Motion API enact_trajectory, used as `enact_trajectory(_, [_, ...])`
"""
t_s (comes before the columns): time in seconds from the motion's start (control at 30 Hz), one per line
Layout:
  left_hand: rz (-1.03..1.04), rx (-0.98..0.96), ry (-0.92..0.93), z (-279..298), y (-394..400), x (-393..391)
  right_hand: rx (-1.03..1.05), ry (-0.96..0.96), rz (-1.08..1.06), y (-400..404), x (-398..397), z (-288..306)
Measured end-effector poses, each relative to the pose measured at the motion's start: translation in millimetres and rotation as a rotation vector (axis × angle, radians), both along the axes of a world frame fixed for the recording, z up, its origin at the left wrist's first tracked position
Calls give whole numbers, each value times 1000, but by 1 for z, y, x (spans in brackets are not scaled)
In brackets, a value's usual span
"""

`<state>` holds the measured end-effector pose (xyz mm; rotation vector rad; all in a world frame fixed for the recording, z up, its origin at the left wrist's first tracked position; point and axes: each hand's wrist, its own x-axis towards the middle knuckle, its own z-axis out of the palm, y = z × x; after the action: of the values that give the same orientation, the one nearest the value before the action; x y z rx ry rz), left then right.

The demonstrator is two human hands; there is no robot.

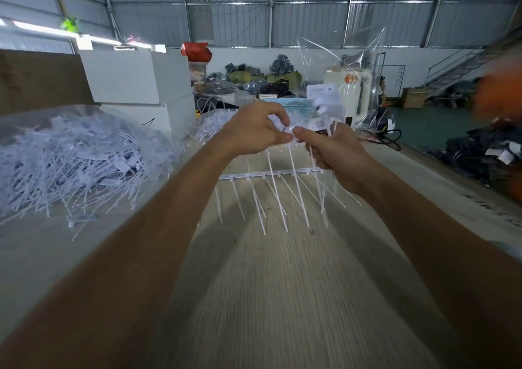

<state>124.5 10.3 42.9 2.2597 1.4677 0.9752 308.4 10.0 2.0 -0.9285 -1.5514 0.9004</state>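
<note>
My right hand (336, 154) grips a bundle of white plastic tag ties (324, 187), whose strands hang down below the fist while paper tags (324, 100) stick up above it. My left hand (254, 131) is raised beside it, thumb and fingers pinching at the top of the same bundle where the two hands meet. Below the hands a white comb-like strip of ties (254, 176) lies across the wooden table (282, 298), its strands pointing toward me. The picture is blurred by motion.
A large heap of white tag ties in clear plastic (79, 159) fills the table's left side. White boxes (135, 77) stand behind it. A light blue basket (291, 106) and clear plastic bag (358, 66) sit beyond the hands. Dark garments (480, 154) pile up on the right.
</note>
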Motion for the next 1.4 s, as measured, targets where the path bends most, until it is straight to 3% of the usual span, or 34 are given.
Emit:
enact_trajectory(0.07, [58,17,78,-3,5,4,-5,93,20,1,2,1])
enact_trajectory(0.17, [-14,9,-47,-7,6,13,-47,215,48,3,5,2])
enact_trajectory(0.27, [2,93,-83,-8,5,21,-29,248,-71,3,5,5])
enact_trajectory(0.37, [5,116,-233,-7,4,25,29,187,-171,1,0,10])
enact_trajectory(0.47, [-22,62,-379,-7,3,22,97,126,-98,-3,-1,10])
enact_trajectory(0.67, [-108,-195,-645,-3,7,18,216,-17,-144,-6,2,14])
enact_trajectory(0.83, [-240,-545,-745,-5,5,10,543,-440,-271,-12,-5,17])
enact_trajectory(0.9, [-228,-540,-722,-4,4,9,534,-487,-310,-11,-5,12])
enact_trajectory(1.07, [-63,-290,-443,1,5,12,328,-463,-295,-8,-6,2])
enact_trajectory(1.17, [-83,-253,-417,3,4,10,258,-396,-262,-6,-13,1])
enact_trajectory(1.2, [-125,-270,-373,4,3,7,212,-310,-267,-3,-14,3])
enact_trajectory(1.3, [-294,-370,-191,7,-5,1,-38,218,-259,5,2,13])
enact_trajectory(1.33, [-300,-361,-183,8,-6,0,-94,302,-254,8,12,14])
enact_trajectory(1.4, [-239,-277,-187,8,-5,-1,-133,250,-244,13,25,8])
